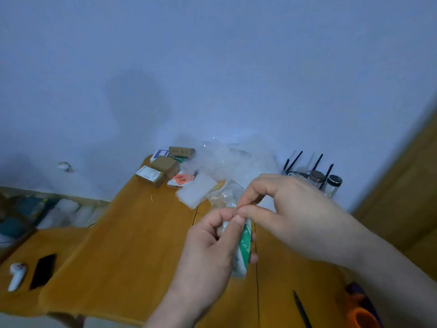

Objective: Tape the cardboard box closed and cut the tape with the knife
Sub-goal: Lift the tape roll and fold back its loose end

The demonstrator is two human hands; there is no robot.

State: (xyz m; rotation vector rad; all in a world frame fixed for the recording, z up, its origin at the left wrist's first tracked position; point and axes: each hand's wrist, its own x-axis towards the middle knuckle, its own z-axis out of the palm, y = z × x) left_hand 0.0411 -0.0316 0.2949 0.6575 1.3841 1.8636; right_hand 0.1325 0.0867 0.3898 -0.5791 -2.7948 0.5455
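Note:
My left hand (208, 252) grips a roll of clear tape (243, 249) with a green and white core, held on edge above the wooden table (132, 245). My right hand (283, 209) pinches at the top of the roll with thumb and forefinger, right where the left fingertips meet it. Several small cardboard boxes (163, 170) sit at the far end of the table by the wall. A thin dark tool (301, 308) lies on the table near the front right; I cannot tell if it is the knife.
Crumpled clear plastic wrap (227, 159) and a white foam pad (196, 191) lie behind my hands. Two glass jars (326, 183) and black sticks stand at the back right. A black phone (43, 271) and a white earbud case (17, 275) lie front left. An orange object (364, 320) sits front right.

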